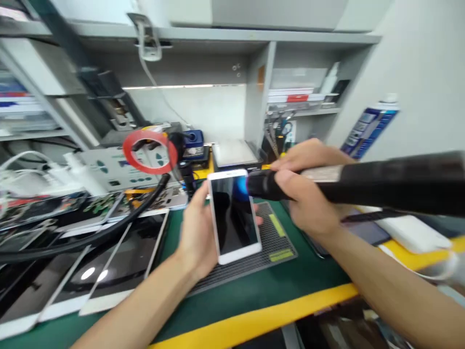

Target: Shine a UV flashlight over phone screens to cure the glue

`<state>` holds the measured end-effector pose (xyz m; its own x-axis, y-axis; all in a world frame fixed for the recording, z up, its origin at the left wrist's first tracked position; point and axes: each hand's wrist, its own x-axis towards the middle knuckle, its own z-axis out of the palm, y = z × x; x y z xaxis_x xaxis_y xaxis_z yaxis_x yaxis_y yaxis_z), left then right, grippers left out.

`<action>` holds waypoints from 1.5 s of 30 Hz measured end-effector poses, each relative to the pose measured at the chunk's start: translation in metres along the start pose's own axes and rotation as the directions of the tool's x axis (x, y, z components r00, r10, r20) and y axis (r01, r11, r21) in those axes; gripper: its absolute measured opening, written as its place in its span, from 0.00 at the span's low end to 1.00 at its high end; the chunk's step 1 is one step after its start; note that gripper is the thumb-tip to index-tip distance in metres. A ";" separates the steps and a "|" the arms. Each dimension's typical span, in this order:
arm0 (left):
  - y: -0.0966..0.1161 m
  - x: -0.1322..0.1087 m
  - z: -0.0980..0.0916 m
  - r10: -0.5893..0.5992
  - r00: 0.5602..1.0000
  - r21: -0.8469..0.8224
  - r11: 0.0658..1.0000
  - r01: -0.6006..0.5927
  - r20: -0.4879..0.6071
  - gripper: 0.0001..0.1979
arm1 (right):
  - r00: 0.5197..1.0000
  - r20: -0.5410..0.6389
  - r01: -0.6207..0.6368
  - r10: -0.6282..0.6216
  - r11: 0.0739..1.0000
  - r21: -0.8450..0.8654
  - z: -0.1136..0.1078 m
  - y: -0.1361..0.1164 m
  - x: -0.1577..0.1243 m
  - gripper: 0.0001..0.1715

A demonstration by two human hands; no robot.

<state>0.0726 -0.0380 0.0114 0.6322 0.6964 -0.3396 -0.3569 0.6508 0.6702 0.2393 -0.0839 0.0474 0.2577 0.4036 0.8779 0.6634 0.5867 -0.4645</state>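
My left hand (pixel 196 232) is wrapped round the left edge of a white smartphone (pixel 234 217) with a dark screen, holding it tilted above a black ribbed work mat (pixel 274 240). My right hand (pixel 308 186) grips a thick black tool (pixel 363 182) shaped like a heat-gun handle. Its dark nozzle points left at the phone's upper right corner, where a blue glow shows. A black hose or cable runs off the tool to the right edge of the picture.
Several tablets and screen panels (pixel 109 264) lie to the left on the green bench with a yellow front edge (pixel 254 322). A red ring on a black flexible arm (pixel 148 151) stands behind. A blue spray can (pixel 368 127), a white box (pixel 410 231) and shelves are at right.
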 end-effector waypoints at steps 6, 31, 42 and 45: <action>0.017 0.001 0.007 0.115 0.977 0.073 0.992 -0.103 -0.180 0.29 | 0.992 -0.009 0.127 -0.127 0.992 0.022 0.018 -0.004 -0.014 0.02; 0.036 0.003 -0.024 0.096 0.983 0.106 0.988 -0.113 0.154 0.42 | 0.763 0.384 0.434 -0.519 0.853 0.289 0.038 -0.025 -0.087 0.16; 0.029 0.004 -0.026 0.110 0.976 0.140 0.981 -0.137 0.186 0.44 | 0.710 0.327 0.537 -0.624 0.780 0.322 0.038 -0.025 -0.090 0.12; 0.028 0.003 -0.024 0.112 0.977 0.142 0.980 -0.139 0.182 0.43 | 0.730 0.320 0.527 -0.604 0.795 0.299 0.038 -0.024 -0.089 0.12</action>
<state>0.0479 -0.0103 0.0136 0.7026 0.6985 -0.1362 -0.3404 0.4979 0.7976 0.1741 -0.1073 -0.0243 -0.4376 0.1649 0.8839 0.4532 0.8895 0.0585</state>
